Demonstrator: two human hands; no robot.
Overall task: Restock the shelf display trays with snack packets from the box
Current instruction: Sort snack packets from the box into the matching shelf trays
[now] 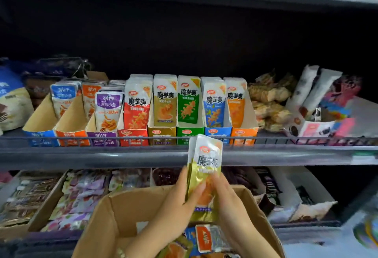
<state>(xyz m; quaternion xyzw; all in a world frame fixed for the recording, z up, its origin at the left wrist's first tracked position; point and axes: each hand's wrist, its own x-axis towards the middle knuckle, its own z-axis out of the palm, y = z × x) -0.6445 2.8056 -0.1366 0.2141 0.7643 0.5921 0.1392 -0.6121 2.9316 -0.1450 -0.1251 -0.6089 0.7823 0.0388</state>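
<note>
Left hand (179, 199), right hand (228, 198), both round yellow packets (204, 160)

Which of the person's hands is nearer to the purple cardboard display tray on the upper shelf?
Left. The left hand, gripping the yellow foil snack packets, is below and right of the purple cardboard display tray; the right hand holds the packets' other side, farther right.
</note>
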